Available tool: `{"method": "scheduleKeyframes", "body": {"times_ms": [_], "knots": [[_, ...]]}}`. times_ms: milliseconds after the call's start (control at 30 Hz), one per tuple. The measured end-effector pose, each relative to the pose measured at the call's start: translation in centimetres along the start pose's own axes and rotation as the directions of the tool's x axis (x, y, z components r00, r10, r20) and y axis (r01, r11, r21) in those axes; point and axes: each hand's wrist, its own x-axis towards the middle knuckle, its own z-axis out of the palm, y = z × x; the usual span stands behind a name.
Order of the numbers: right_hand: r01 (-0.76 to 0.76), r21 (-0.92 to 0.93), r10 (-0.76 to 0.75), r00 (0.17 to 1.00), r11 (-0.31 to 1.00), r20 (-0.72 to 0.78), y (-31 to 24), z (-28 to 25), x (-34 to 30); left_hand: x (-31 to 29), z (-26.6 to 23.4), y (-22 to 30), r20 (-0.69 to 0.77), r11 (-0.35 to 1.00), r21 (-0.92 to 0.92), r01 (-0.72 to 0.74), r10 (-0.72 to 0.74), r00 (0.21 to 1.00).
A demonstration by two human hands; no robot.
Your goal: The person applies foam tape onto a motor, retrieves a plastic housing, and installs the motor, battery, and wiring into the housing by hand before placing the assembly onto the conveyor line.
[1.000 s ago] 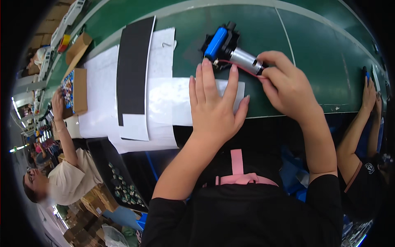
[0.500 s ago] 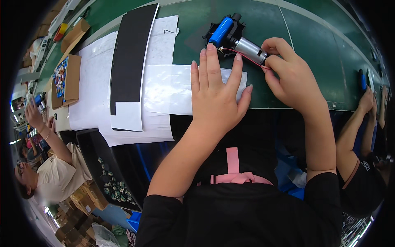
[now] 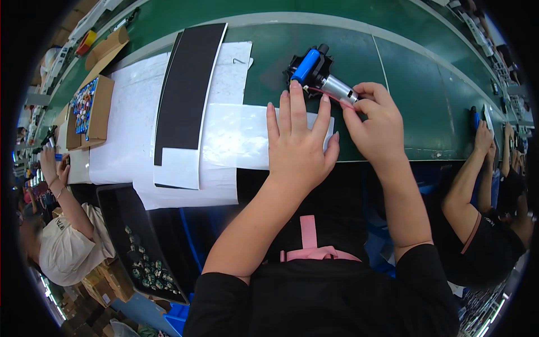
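Head view: two hands work a small motor assembly on a green table.

The right hand [image 3: 377, 126] pinches the silver motor [image 3: 338, 89] and its red wire [image 3: 323, 92], which could tear loose. The left hand [image 3: 297, 143], fingers spread, lies flat on white sheets [image 3: 236, 135]. Co-workers sit alongside.

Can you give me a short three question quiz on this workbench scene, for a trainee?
1. True or false: the left hand lies flat with fingers spread on the white sheet.
2. What does the right hand touch? A) the cardboard box B) the silver end of the blue and black motor part C) the black strip
3. Fill in: the long black strip lies to the person's ____ of the left hand.

Key: 1 true; 2 B; 3 left. The cardboard box sits farther left on the green table, touched by neither hand.
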Motion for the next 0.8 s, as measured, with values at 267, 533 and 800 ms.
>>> {"method": "scheduleKeyframes", "body": {"times_ms": [267,533,800], "knots": [[0.043,-0.061,-0.046,0.998,0.997,-0.046,-0.3,0.0,-0.1,-0.1,-0.3,0.0,0.036,1.0,-0.016,-0.022,0.023,0.999],[0.089,-0.083,-0.087,0.996,0.992,0.03,0.3,-0.7,0.4,-0.2,-0.4,0.1,0.052,1.0,-0.023,-0.018,0.019,0.998],[0.134,-0.111,-0.13,0.991,0.985,0.043,0.3,-0.9,1.1,0.0,-0.5,0.0,0.077,1.0,-0.016,0.006,-0.005,0.997]]}}
